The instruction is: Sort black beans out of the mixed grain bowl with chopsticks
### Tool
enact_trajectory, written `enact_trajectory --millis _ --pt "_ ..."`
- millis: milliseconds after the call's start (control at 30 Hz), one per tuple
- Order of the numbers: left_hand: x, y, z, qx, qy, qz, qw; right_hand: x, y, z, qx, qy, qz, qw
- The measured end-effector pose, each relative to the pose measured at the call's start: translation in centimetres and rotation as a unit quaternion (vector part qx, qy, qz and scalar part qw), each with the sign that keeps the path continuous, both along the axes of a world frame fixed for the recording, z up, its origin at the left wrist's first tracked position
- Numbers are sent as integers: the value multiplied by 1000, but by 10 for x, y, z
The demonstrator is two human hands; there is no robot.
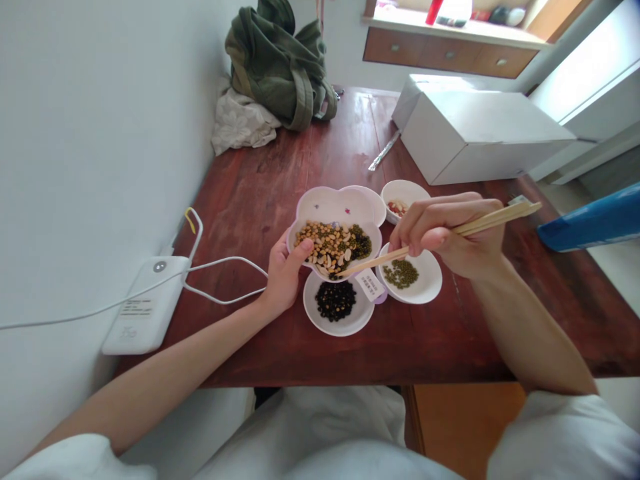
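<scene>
My left hand (286, 270) grips the left edge of a pinkish-white scalloped bowl (327, 200), its thumb over the rim, and the bowl tilts toward me. Inside lie mixed yellow beans, peanuts, green beans and black beans (333, 247). My right hand (450, 230) is closed around wooden chopsticks (493, 219), whose tips reach the bowl's near edge by some dark beans. Below the scalloped bowl sits a white bowl (314, 319) of black beans (335, 300). To its right stands a white bowl (431, 283) with green mung beans (401, 273). Between them shows a white printed label (370, 285).
Farther back, a white bowl (407, 190) holds peanuts, beside another partly hidden white bowl (375, 200). A white box (480, 130) stands at back right, a green bag (285, 67) at back left. A power bank (145, 307) with a white cable lies left; a blue object (595, 217) is right.
</scene>
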State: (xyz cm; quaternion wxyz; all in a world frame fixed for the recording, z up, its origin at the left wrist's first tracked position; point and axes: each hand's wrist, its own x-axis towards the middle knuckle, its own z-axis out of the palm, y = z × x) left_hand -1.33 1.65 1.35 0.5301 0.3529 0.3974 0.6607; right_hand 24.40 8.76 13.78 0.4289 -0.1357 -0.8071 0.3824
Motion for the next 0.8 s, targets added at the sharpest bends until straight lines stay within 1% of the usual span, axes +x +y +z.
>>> enact_trajectory --millis 100,300,467,567,667,800 --pt "1 0 0 7 1 -2 1000 0 1 -3 -22 -8 -5 1000" --pt "2 -2 2 -1 4 2 1000 2 3 -4 -23 1 -15 1000" --pt "4 -3 4 -9 8 6 1000 1 5 -6 -44 -13 -34 998" --pt "4 -2 2 -9 7 12 1000 -2 7 -9 -49 -9 -32 998" --pt "4 1 -2 1 0 33 999 -2 9 -10 -47 -2 -34 998" --pt "7 5 -3 31 -8 39 999 1 10 -8 -97 -40 -36 994"
